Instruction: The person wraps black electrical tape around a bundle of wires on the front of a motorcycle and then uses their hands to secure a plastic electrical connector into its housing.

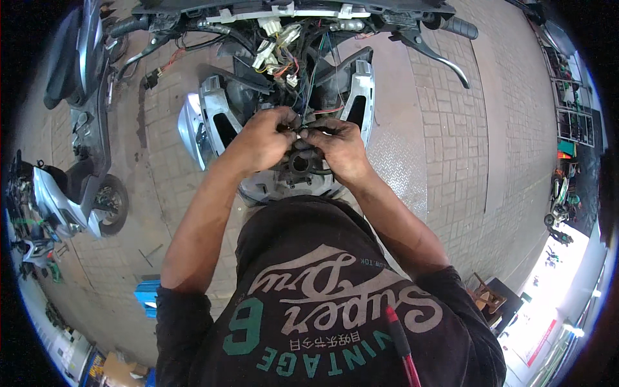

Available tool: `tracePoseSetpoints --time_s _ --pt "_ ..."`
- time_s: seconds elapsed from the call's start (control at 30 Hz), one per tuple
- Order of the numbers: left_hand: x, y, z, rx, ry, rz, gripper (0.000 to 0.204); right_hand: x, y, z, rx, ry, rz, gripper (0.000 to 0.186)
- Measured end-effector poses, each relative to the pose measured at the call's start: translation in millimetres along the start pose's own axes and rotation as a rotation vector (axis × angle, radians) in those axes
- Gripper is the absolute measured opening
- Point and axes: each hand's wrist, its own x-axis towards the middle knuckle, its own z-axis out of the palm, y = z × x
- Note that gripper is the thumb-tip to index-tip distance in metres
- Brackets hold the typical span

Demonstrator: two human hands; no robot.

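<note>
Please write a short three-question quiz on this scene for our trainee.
1. True or false: both hands meet at the wiring behind the scooter's front panel.
2. Which lies nearer the right hand: A) the brake lever at upper right, B) the parked scooter at left?
3. What colour is the tool handle sticking up at the person's chest?

Key
1. True: the left hand and right hand pinch the wires together in the opened scooter.
2. A: the brake lever is on the right-hand side; the parked scooter stands far left.
3. Red: the tool handle lies over the dark shirt.
</note>
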Motion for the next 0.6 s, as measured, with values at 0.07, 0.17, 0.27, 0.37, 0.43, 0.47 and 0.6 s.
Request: tracePoseSetpoints --time_s 0.07,0.17,0.27,0.37,0.43,0.47,0.6 --pt "-2 3 -10 -0.197 -0.127 -0.132 0.016 -5 -11 0 -0.029 -0.007 0.016 0.019" --pt "-5 15 -14 -0.232 -0.190 -0.151 0.015 -9 -21 -2 -0.119 -0.023 -0.056 0.019" --pt "-8 22 -18 -0.099 -0.144 -0.104 0.017 -10 -28 -3 -0.189 -0.060 -0.121 0.019" --pt "-15 33 -19 0.123 0.005 0.053 0.017 -13 -53 -1 -0.333 -0.043 -0.138 0.022" --pt "-20 39 -20 0.291 0.156 0.219 0.016 -19 -67 0 -0.508 0.088 -0.290 0.023" --pt "-22 40 -20 0.369 0.243 0.310 0.015 -13 -61 0 -0.512 0.225 -0.469 0.025" --pt "-24 42 -32 0.619 0.364 0.466 0.017 5 -107 7 -0.923 -0.050 -0.994 0.024"
